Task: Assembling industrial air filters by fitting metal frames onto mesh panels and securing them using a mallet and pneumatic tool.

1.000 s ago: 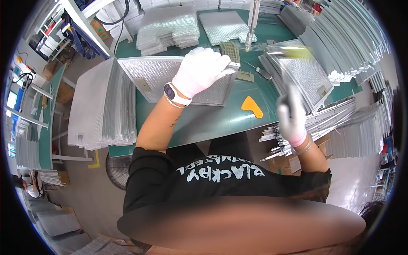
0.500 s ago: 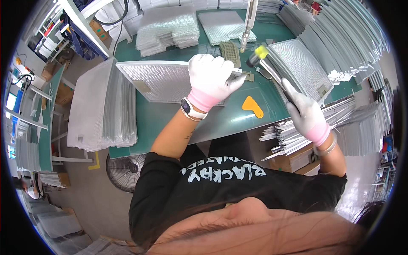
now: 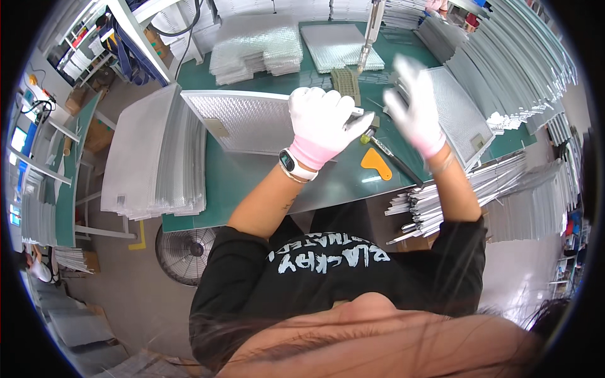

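Note:
My left hand (image 3: 320, 125), in a white glove with a pink cuff, is closed on the top edge of a white-framed mesh panel (image 3: 255, 125). The panel stands tilted on the green table (image 3: 220, 183). My right hand (image 3: 413, 108), gloved alike and slightly blurred, is raised over the table's right part with its fingers stretched and the thumb apart. It holds nothing. Below it lies a mallet (image 3: 398, 160) with a yellow-green end and a dark grip. Beside the mallet is a flat orange scraper (image 3: 377, 164).
A second framed mesh panel (image 3: 457, 107) lies at the right. Tall stacks of panels stand left (image 3: 142, 157) and far right (image 3: 510, 63). Bubble-wrapped sheets (image 3: 255, 47) and an olive-green slotted block (image 3: 345, 85) sit at the back, under a hanging tool (image 3: 368, 44). A floor fan (image 3: 189, 252) stands below.
My right hand has let go of the mallet, which now lies on the table next to the scraper. That hand has moved up and left. The left hand keeps holding the panel.

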Available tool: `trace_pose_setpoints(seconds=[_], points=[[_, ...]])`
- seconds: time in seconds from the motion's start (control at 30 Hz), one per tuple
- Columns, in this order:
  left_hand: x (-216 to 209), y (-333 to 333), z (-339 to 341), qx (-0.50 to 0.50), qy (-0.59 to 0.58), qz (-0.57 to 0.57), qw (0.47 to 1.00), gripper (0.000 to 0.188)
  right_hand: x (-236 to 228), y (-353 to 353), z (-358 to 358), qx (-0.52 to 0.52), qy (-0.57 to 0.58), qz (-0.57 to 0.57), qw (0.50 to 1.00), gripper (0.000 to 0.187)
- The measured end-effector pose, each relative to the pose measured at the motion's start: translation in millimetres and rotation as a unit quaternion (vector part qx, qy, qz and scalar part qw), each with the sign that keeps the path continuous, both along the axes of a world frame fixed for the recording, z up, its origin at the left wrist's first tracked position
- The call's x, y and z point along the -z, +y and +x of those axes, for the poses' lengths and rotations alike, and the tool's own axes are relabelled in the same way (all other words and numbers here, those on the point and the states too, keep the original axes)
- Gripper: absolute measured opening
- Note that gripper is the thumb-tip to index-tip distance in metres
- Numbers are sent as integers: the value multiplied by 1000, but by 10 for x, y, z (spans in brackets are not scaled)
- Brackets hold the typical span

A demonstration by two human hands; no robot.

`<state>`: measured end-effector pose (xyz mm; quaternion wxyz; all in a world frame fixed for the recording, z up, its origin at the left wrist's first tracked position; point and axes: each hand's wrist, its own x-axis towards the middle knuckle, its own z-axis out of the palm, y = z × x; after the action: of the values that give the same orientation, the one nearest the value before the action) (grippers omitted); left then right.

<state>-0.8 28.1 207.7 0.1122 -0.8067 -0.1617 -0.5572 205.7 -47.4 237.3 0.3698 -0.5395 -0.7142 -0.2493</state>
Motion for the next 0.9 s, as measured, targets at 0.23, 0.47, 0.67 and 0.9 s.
trace_pose_setpoints(seconds=[0.23,0.47,0.67,0.9], points=[[-67,42,174,-7,-2,-16,1000,27,-1831,943,-161,-170,241,91,951,45],[-28,106,181,-5,-9,-45,999,25,-1685,668,-607,-261,407,95,870,63],[-30,43,176,19,-2,-64,998,23,-1075,132,-410,-102,249,224,937,58],[7,41,135,-10,0,-41,999,23,-381,-248,-57,-68,164,160,971,64]])
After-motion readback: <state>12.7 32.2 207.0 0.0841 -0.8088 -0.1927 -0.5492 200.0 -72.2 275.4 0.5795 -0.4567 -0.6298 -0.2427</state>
